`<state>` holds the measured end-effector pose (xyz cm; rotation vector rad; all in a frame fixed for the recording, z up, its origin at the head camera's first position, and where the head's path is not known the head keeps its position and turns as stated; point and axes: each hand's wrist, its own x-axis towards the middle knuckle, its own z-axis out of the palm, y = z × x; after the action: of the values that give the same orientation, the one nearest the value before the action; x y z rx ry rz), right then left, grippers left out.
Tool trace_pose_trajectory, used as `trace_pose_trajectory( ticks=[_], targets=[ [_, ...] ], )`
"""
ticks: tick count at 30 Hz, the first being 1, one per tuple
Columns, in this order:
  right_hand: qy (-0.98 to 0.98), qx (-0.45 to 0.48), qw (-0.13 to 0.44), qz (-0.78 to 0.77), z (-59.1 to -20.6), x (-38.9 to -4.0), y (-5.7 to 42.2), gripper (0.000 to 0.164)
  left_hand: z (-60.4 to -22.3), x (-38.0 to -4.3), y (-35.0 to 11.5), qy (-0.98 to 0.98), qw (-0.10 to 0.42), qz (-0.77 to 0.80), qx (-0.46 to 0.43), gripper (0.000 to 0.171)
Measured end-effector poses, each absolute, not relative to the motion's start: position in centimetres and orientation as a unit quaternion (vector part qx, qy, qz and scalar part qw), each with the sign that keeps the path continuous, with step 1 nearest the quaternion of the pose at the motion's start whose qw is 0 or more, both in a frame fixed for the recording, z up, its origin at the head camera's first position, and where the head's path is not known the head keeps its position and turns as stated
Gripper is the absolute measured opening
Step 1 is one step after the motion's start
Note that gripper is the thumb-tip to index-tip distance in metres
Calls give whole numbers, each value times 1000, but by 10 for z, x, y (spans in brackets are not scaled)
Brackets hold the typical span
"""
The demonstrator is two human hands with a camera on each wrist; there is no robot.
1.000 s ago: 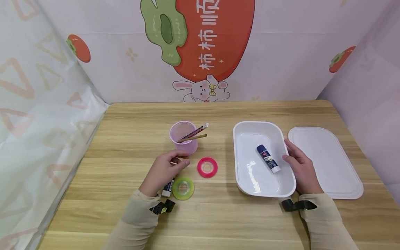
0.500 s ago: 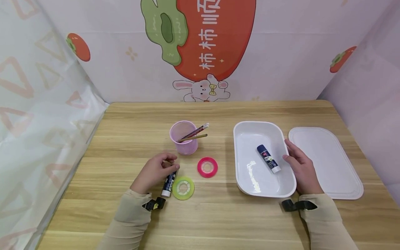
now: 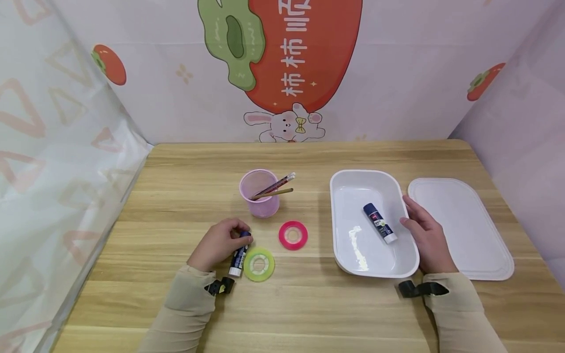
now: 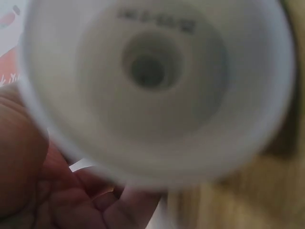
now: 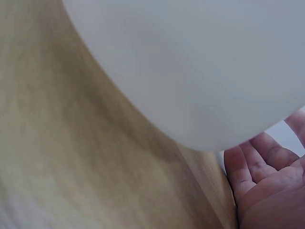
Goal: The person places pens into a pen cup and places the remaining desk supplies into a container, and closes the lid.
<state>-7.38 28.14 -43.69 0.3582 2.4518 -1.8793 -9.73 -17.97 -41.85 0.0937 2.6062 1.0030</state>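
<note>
My left hand [image 3: 219, 244] is at a dark blue glue stick [image 3: 239, 259] lying on the table, thumb and fingers pinching its capped far end. Its white base [image 4: 157, 143] fills much of the left wrist view, blurred and close. On the right, my right hand [image 3: 425, 235] holds the side of a white rectangular container [image 3: 348, 260], thumb over the rim and fingers along the outside wall. Inside that container lies another dark blue glue stick [image 3: 379, 223]. In the right wrist view the container's outer wall [image 5: 200, 71] hides most of the scene above the fingers.
A green tape roll [image 3: 251, 274] lies right beside the left glue stick, and a pink tape roll [image 3: 301, 240] farther right. Behind them stands a pink cup [image 3: 265, 210] with pencils [image 3: 275, 185]. A white lid [image 3: 463, 230] rests right of the container.
My left hand has moved left, away from the front of the pink cup, and its thumb and fingers have come onto the glue stick's cap. The right hand stays on the container.
</note>
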Motion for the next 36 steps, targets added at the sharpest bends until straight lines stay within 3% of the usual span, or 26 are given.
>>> trace_pose_trajectory(
  ticks=[16, 36],
  targets=[
    [791, 125, 22, -599, -438, -73, 281, 56, -407, -94, -192, 887, 194, 419, 17, 15],
    [795, 113, 18, -596, -439, -73, 282, 56, -390, -89, -181, 802, 206, 560, 42, 33]
  ],
)
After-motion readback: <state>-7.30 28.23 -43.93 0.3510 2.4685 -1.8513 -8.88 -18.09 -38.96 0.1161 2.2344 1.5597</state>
